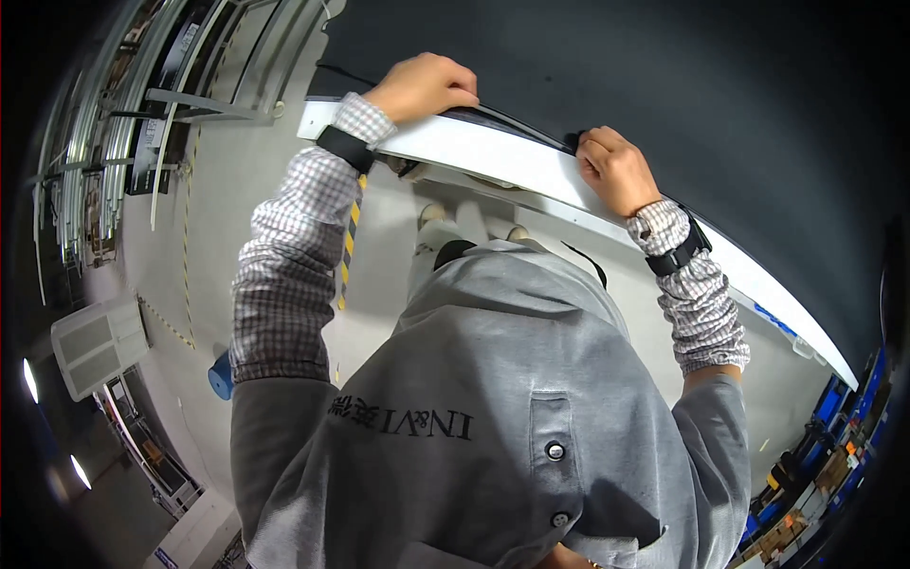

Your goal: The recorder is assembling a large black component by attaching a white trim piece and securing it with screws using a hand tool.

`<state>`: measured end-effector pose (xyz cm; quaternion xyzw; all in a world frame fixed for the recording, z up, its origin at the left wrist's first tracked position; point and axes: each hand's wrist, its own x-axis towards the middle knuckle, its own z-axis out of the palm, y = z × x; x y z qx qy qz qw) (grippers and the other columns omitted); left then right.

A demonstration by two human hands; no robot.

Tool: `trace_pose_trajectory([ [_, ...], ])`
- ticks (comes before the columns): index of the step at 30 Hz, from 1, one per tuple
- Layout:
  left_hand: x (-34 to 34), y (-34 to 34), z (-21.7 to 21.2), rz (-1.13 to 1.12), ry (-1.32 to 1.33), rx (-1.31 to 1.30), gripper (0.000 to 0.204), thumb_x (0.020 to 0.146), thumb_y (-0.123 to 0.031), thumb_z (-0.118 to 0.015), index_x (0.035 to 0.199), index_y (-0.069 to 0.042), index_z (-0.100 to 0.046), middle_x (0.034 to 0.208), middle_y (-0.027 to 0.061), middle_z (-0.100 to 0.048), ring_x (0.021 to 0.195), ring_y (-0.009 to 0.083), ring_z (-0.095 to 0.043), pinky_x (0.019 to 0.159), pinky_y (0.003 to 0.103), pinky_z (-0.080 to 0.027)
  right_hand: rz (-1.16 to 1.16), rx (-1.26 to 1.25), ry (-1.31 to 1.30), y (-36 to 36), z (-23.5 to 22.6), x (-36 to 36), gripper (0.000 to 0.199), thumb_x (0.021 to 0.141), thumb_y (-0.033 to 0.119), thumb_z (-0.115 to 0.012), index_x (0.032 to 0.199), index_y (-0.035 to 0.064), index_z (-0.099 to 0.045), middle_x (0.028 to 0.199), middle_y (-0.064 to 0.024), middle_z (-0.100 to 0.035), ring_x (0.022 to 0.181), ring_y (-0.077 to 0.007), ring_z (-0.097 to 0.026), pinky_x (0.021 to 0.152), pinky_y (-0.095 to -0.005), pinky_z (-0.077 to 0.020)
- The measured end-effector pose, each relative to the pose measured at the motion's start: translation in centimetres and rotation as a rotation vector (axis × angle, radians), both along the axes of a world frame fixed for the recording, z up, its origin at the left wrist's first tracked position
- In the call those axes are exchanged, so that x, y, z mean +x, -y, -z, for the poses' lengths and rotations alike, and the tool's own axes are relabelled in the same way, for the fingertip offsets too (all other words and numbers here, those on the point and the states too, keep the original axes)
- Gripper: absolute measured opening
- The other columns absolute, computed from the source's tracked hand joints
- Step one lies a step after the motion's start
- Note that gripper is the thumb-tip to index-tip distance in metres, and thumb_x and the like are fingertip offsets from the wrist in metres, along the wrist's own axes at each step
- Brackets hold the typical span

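Note:
A thin dark strip (519,124) runs between my two hands, along the near edge of the black-topped table (588,66). My left hand (425,87) is closed, thumb and fingers pinched together at the strip's left part. Farther right and nearer to me, my right hand (616,171) is closed with curled fingers at the strip's other end. A small black piece shows beside those right fingertips; its kind is not clear. The strip lies just above the white table edge (455,142). Beyond my left hand, a thin dark cord (343,72) lies on the black surface.
Racks with long metal profiles (90,180) stand at the left. A light, panelled box (100,346) and a blue round object (220,376) are on the floor side. Blue bins and cartons (806,503) fill shelves at the lower right. Yellow-black tape (352,242) marks the floor.

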<state>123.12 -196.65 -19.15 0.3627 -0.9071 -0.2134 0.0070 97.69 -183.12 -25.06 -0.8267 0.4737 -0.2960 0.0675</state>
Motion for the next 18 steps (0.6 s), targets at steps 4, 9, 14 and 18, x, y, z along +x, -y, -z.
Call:
trace_pose_trajectory([
  [4,6.3,3.4,0.7,-0.128,0.075,0.004,0.015,0.080,-0.021,-0.062,0.080,-0.007,-0.067,0.069,0.0026,-0.062,0.061,0.0127,-0.055,0.058,0.027,-0.043,0.016,0.070,-0.029,-0.2,-0.6,0.3,0.009,0.063,-0.003,-0.058,0.070,-0.0004,-0.052,0.075,-0.0087,-0.054,0.073,-0.0256,-0.055,0.064,-0.0335,-0.0483],
  [9,7.7,4.1,1.6,-0.165,-0.172,0.498,0.020,0.080,-0.021,-0.062,0.088,-0.004,-0.068,0.076,0.0016,-0.063,0.068,0.0084,-0.053,0.063,0.023,-0.043,0.077,0.081,-0.062,-0.4,-0.8,0.6,0.012,0.063,-0.005,-0.060,0.073,-0.0005,-0.056,0.082,-0.0095,-0.058,0.078,-0.0253,-0.058,0.066,-0.0329,-0.0502],
  [14,6.3,3.2,1.1,-0.167,-0.230,0.574,0.019,0.081,-0.020,-0.061,0.090,-0.004,-0.067,0.080,0.0007,-0.063,0.073,0.0070,-0.054,0.065,0.021,-0.043,0.047,0.060,-0.045,0.3,-1.1,1.3,0.011,0.064,-0.004,-0.060,0.073,-0.0010,-0.056,0.081,-0.0088,-0.058,0.076,-0.0251,-0.058,0.065,-0.0327,-0.0504],
  [18,4.7,2.1,1.2,-0.136,-0.279,0.585,0.020,0.081,-0.020,-0.061,0.090,-0.004,-0.067,0.081,0.0013,-0.064,0.075,0.0074,-0.055,0.068,0.021,-0.043,0.049,0.010,-0.030,0.4,-1.2,1.7,0.009,0.065,-0.003,-0.061,0.072,-0.0012,-0.056,0.080,-0.0083,-0.058,0.075,-0.0247,-0.058,0.064,-0.0319,-0.0509],
])
